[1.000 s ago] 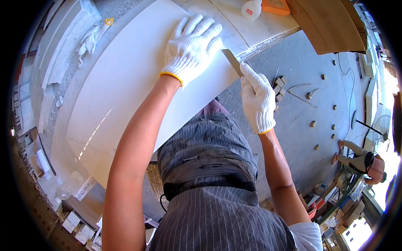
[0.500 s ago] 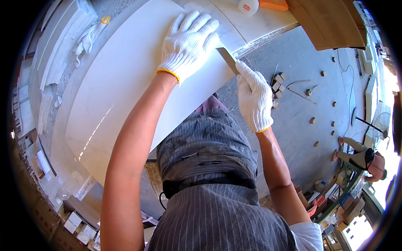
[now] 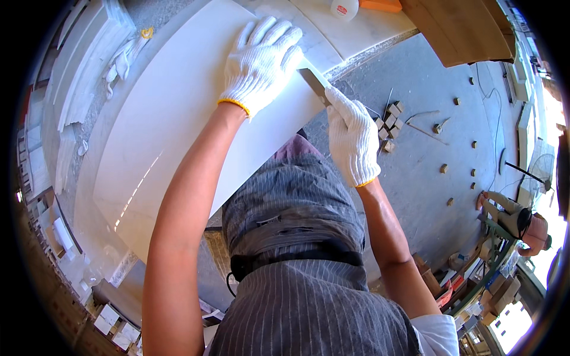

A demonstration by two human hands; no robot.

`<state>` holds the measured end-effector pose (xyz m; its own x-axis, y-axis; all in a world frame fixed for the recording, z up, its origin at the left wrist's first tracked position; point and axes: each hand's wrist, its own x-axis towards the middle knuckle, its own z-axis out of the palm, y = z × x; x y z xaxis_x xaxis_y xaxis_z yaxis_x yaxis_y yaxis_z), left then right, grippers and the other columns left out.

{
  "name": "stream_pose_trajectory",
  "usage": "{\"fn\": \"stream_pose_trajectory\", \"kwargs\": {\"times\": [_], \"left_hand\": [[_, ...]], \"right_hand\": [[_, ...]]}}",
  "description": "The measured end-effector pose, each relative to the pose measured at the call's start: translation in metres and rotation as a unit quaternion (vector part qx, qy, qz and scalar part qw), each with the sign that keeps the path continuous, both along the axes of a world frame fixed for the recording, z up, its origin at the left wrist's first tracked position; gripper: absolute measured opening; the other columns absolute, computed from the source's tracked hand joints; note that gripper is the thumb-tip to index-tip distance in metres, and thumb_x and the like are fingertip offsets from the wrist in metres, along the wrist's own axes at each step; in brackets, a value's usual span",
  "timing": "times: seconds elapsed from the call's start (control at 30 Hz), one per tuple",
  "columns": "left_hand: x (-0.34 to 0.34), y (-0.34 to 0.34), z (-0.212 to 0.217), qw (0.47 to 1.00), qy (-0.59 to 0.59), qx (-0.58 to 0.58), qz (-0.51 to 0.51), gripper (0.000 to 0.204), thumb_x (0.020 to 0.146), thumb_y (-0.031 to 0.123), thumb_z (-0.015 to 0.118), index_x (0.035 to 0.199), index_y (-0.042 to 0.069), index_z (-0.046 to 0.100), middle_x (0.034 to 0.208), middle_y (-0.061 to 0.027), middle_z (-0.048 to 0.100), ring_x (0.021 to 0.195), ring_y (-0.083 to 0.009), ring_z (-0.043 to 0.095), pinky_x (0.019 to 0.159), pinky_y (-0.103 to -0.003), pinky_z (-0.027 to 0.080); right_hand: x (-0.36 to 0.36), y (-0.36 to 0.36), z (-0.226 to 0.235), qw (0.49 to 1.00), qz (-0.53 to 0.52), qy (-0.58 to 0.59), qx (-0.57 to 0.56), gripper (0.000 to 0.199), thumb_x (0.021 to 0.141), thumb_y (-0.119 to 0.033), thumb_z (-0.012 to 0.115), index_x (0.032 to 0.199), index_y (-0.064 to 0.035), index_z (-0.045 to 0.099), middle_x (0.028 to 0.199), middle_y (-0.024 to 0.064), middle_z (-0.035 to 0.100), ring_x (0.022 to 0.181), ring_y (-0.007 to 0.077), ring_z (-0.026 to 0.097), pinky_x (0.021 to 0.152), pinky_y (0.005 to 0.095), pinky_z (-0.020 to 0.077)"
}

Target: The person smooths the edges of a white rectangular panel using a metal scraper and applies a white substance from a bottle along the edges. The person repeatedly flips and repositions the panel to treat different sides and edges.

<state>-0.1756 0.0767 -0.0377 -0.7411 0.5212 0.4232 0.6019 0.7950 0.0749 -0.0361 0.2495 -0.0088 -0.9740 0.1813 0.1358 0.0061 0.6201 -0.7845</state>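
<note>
- We press our gloved left hand (image 3: 261, 56) flat, fingers spread wide, on the white slab (image 3: 172, 118), apparently to steady it.
- Our gloved right hand (image 3: 351, 135) grips a flat metal blade (image 3: 313, 83), its tip laid against the slab's edge just beside the left hand.
- The slab looks smooth, pale and glossy, reaching well left of both hands.

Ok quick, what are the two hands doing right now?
Left hand: open, fingers spread, pressed flat on the white slab.
Right hand: closed around a flat metal blade at the slab's edge.
</note>
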Motion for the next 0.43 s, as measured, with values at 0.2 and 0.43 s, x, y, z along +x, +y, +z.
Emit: {"fn": "stream_pose_trajectory", "kwargs": {"times": [0.2,0.43], "left_hand": [[0.0,0.001,-0.003,1.0,-0.013,-0.007,0.01,0.041,0.099,0.037,0.046,0.131,0.016,0.06,0.139,-0.0033,0.056,0.136,-0.0243,0.042,0.117,-0.044,0.024],[-0.001,-0.002,-0.003,1.0,-0.03,-0.008,0.002,0.042,0.099,0.038,0.046,0.132,0.018,0.059,0.141,-0.0029,0.054,0.137,-0.0242,0.041,0.118,-0.044,0.024]], "right_hand": [[0.011,-0.001,-0.003,1.0,0.005,-0.021,-0.014,0.028,0.091,-0.004,0.06,0.118,-0.0037,0.067,0.084,0.0167,0.065,0.075,0.029,0.065,0.067,0.0354,0.0518],[-0.007,-0.001,0.004,0.999,0.034,-0.006,0.038,0.031,0.096,-0.007,0.057,0.125,-0.0072,0.066,0.093,0.0128,0.07,0.076,0.0242,0.066,0.067,0.0338,0.0521]]}}
